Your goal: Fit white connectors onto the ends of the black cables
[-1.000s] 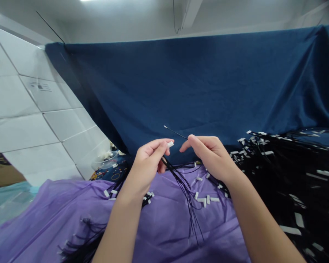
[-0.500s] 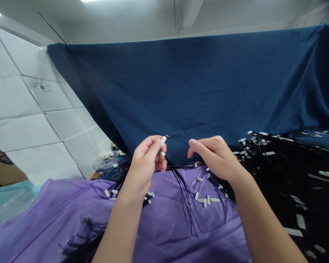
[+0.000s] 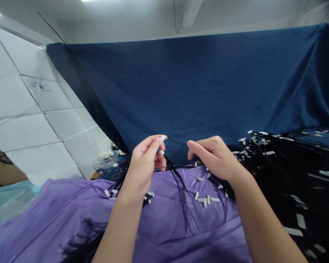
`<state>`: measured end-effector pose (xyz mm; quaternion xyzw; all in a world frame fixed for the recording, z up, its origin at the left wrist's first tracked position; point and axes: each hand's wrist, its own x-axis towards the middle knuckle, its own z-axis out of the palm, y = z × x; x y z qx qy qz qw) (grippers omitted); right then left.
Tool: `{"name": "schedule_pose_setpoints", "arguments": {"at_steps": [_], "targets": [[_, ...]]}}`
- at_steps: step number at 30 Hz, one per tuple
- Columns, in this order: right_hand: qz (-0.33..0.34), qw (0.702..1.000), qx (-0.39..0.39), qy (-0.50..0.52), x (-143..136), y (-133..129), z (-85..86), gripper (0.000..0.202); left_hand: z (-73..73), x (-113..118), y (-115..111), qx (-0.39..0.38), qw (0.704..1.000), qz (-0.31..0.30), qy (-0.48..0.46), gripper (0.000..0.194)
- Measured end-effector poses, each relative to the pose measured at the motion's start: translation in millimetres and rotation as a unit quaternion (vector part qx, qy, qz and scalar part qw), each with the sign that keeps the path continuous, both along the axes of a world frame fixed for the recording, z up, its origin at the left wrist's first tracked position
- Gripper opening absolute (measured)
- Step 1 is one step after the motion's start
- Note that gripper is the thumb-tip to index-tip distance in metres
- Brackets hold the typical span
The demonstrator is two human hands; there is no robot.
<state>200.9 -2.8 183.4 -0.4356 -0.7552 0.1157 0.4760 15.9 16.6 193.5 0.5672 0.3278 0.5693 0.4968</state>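
Note:
My left hand (image 3: pixel 146 157) is closed, pinching a small white connector (image 3: pixel 162 139) between thumb and index finger. From under its other fingers hangs a bundle of thin black wires (image 3: pixel 178 179), with a white piece at the upper end. My right hand (image 3: pixel 212 155) is closed in a pinch on a single black wire (image 3: pixel 178 142). That wire runs left to the connector, and its tip meets the connector's end; how far it goes in is too small to tell. Several loose white connectors (image 3: pixel 208 199) lie below the hands on purple cloth (image 3: pixel 164 223).
A large pile of black wires with white ends (image 3: pixel 298 182) fills the right side. Another black wire bundle (image 3: pixel 84 241) lies at lower left. A clear plastic bowl (image 3: pixel 106 160) stands beyond my left wrist. Blue cloth (image 3: pixel 194 84) hangs behind, beside white boxes (image 3: pixel 19 98).
The black wire's tip, apart from the white connector before, has moved left and down to meet its end. The wire now sags slightly. The hanging bundle has swung a little left.

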Motion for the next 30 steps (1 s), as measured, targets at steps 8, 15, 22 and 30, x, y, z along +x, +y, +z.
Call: {"name": "schedule_pose_setpoints", "arguments": {"at_steps": [8,15,22,30], "targets": [[-0.001,1.000,0.001,-0.003,-0.1,1.1,0.1,0.053,-0.1,0.4,-1.3,0.002,1.000,0.005,0.006,0.023],[-0.005,1.000,0.003,-0.014,-1.7,0.0,0.2,0.053,-1.2,-0.1,-0.2,0.008,1.000,-0.007,0.014,0.025],[-0.044,0.995,0.060,-0.065,-2.2,0.1,-1.2,0.052,-0.3,0.7,-2.1,0.011,0.999,-0.007,0.030,0.025],[-0.185,0.941,0.193,-0.207,-5.8,3.6,-3.6,0.052,3.3,2.3,-5.4,0.007,0.999,0.012,0.053,0.025]]}}
